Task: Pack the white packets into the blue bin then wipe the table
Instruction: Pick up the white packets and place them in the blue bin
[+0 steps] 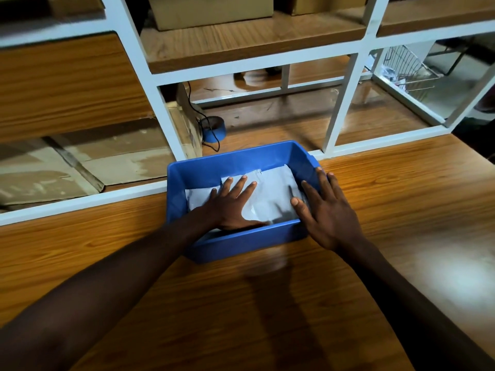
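Fingers [242, 183] flat — white packets [270, 194] unlabelled.

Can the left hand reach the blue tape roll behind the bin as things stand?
Probably yes: the left hand lies flat on the packets, holding nothing, and the tape roll sits in an open gap.

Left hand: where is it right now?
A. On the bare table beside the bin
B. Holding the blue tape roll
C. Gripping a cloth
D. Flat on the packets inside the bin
D: the left hand lies palm down, fingers spread, on the white packets inside the blue bin, while the right hand rests over the bin's right wall.
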`<state>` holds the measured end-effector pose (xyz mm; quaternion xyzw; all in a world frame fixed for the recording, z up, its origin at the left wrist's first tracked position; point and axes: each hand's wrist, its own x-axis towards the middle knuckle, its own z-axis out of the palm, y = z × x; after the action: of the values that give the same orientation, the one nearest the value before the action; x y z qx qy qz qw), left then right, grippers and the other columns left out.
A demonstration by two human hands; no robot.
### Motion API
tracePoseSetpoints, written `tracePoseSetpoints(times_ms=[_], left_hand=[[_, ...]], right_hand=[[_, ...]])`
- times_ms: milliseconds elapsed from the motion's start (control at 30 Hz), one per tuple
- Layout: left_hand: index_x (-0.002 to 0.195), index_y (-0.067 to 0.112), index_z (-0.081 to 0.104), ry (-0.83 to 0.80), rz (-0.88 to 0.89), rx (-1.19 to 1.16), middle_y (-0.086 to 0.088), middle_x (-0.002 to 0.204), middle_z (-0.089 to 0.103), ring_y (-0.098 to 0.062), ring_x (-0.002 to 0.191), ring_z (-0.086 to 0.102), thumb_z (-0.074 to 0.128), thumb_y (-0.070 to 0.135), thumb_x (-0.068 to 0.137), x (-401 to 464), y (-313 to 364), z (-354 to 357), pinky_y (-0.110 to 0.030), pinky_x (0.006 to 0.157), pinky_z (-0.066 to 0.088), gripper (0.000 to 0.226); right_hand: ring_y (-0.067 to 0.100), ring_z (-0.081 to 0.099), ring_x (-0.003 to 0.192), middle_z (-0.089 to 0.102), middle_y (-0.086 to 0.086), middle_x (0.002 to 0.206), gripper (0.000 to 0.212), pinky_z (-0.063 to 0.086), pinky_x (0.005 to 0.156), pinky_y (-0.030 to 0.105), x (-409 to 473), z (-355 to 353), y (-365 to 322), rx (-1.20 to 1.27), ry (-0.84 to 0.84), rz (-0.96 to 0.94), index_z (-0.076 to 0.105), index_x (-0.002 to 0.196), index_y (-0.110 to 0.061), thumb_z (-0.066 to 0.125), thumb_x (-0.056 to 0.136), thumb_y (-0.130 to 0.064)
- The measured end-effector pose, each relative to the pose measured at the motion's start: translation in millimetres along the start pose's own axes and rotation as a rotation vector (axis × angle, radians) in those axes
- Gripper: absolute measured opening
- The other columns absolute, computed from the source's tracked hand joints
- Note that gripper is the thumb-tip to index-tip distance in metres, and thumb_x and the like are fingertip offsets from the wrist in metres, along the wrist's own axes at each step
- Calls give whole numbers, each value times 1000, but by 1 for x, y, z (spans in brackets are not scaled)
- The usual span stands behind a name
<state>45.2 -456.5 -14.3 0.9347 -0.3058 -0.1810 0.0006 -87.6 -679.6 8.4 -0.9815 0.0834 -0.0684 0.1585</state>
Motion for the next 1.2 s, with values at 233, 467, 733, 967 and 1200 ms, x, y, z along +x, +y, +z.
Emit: tracePoseSetpoints(times_ms=[233,467,733,967,1200], left_hand=[[154,32,-4,200,80,-157,5,164,-8,-23,150,-6,33,95,66,-47,-2,-32,-51,120,5,115],[144,19,43,737,67,-268,-1,148,47,-15,137,40,53,60,88,-143,-6,-38,-26,111,29,71],[126,10,63,895,-184,-345,-6,128,64,-17,120,58,57,43,91,-266,-40,28,-28,101,46,48],[130,17,60,894,-416,-406,0,133,61,-10,125,53,56,41,95,-386,-119,76,-31,102,46,43],[135,27,55,889,-492,-395,13,138,52,3,129,43,48,52,96,-480,-261,110,-15,103,38,47]], right_hand=[[28,9,154,13,8,167,81,15,123,52,-6,-12,-11,45,49,-27,30,155,-26,12,91,-73],[27,50,131,58,12,140,55,41,106,39,-31,-21,-73,264,406,-272,59,134,-10,44,99,-49],[28,54,116,64,18,125,54,41,97,32,-76,24,-185,560,272,-601,64,124,-2,46,99,-46],[33,61,112,64,17,123,44,52,90,42,-118,88,-308,643,239,-773,66,123,-2,56,97,-37],[29,63,111,64,15,126,47,59,74,44,-146,164,-458,612,158,-777,64,127,-8,52,98,-43]])
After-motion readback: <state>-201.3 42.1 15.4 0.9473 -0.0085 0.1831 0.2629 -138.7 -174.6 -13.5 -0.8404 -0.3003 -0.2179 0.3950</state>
